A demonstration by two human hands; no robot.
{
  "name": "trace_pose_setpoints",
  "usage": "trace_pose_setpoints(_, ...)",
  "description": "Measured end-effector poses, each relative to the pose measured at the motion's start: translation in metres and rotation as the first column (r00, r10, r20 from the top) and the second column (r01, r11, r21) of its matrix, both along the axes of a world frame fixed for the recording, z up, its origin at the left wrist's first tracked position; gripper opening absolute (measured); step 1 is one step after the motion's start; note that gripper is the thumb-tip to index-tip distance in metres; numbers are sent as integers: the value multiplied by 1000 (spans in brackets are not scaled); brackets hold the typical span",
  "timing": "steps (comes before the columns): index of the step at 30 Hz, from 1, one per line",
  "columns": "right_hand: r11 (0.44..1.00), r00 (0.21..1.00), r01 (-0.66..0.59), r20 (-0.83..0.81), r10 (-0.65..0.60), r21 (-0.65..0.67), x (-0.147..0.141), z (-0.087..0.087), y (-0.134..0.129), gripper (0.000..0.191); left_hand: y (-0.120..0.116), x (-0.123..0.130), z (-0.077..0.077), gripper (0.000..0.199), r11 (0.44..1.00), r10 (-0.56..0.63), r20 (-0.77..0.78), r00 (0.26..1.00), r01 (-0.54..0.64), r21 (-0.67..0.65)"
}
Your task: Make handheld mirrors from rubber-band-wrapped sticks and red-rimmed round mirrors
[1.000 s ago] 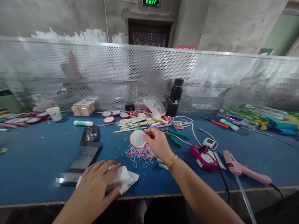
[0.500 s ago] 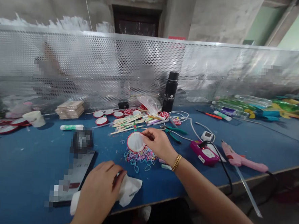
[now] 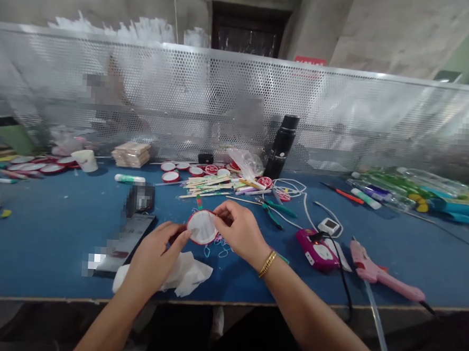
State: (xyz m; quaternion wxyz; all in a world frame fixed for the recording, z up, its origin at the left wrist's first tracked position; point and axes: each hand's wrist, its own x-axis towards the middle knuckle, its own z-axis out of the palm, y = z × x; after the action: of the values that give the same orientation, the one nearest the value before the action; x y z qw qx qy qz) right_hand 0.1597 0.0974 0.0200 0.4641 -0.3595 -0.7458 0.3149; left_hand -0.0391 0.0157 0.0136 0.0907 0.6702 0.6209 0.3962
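Note:
Between my hands is a round white disc with a red rim (image 3: 202, 227), a small green and red tab sticking up from its top edge. My right hand (image 3: 237, 231) pinches its right edge between thumb and fingers. At the left edge, my left hand (image 3: 158, 253) has its thumb and fingertips closed on the rim. A crumpled white tissue (image 3: 192, 275) lies on the table just below my left hand. Small coloured rubber bands (image 3: 222, 247) are partly hidden under the disc and my right hand.
Behind the disc lie wooden sticks (image 3: 208, 184), red-rimmed discs (image 3: 171, 177), green-handled pliers (image 3: 272, 216) and a black bottle (image 3: 282, 146). To the right are a magenta power socket (image 3: 315, 249) and a pink glue gun (image 3: 383, 274). A phone (image 3: 129, 243) lies left. A perforated metal screen (image 3: 175, 98) stands behind.
My left hand has left the tissue and come up to the disc's left edge. The disc, still in my right hand, sits slightly lower and further left. The view has shifted.

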Motion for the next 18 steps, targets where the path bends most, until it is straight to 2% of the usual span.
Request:
trace_pose_setpoints(4,1000,1000,1,4,-2,24,6,10,-15,4,4,13,0,46,999,-29,242,970,37,-28)
trace_pose_setpoints(7,1000,1000,-3,-12,3,16,21,7,-24,10,4,17,-3,45,995,-36,381,924,69,-73)
trace_pose_setpoints(9,998,998,62,-23,-61,29,32,-2,-34,15,4,16,-3,44,994,-34,404,914,74,-84)
trace_pose_setpoints(11,979,983,184,-16,-183,83,41,-17,-46,20,3,14,-1,44,992,-41,394,918,86,-95)
trace_pose_setpoints(14,908,932,335,54,-359,253,42,-41,-67,34,5,12,1,45,982,-78,344,936,131,-134)
trace_pose_setpoints(16,865,897,362,121,-424,349,34,-52,-77,49,7,12,0,46,975,-107,329,938,165,-152)
trace_pose_setpoints(18,847,874,371,163,-457,381,24,-56,-82,62,10,12,-2,46,968,-133,327,935,193,-158)
